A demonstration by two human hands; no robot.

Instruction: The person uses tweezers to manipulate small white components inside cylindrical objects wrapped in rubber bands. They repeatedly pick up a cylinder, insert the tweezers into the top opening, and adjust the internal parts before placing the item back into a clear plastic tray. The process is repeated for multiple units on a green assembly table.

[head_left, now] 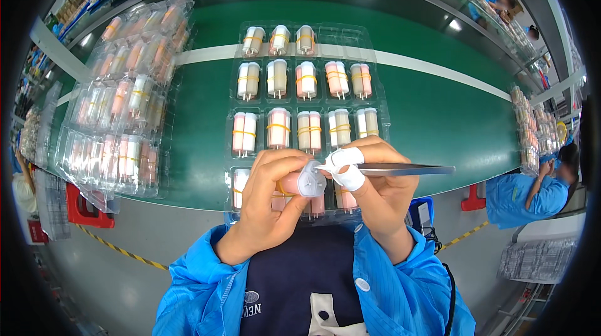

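Two banded pink-white tubes (299,183), held.

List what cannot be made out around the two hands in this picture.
- Tweezer tips: head view, too small to tell what they grip at the white cap.
- Pink tube: mostly covered by the left hand.
- Tray's front row: hidden behind both hands, including the right hand.
- Stacked trays: blurred by plastic glare.

Banded pink-and-white tube pair (299,183) held end-on, tweezers (400,169) touching its cap.
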